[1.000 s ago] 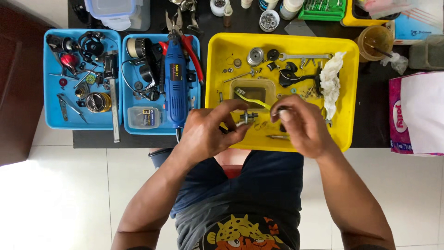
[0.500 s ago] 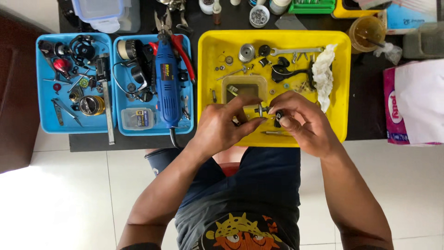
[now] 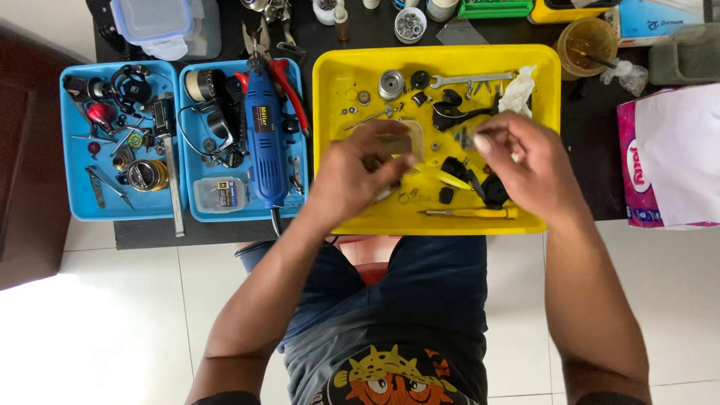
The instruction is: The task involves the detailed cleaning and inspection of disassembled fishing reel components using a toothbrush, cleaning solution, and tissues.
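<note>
We log the yellow tray [image 3: 330, 150] as landmark, on the dark table's near edge. Left of it, two blue trays [image 3: 75, 210] of tools; a blue rotary tool [image 3: 264, 142] lies in the nearer one. Over the tray's middle, our left hand [image 3: 352, 176] curls beside a small clear box [image 3: 394, 139]; its grip is blurred and cannot be told. Our right hand [image 3: 529, 172], over the tray's right half, pinches a small pale part [image 3: 482, 142]. A wrench [image 3: 469, 79] lies by the tray's far wall.
</note>
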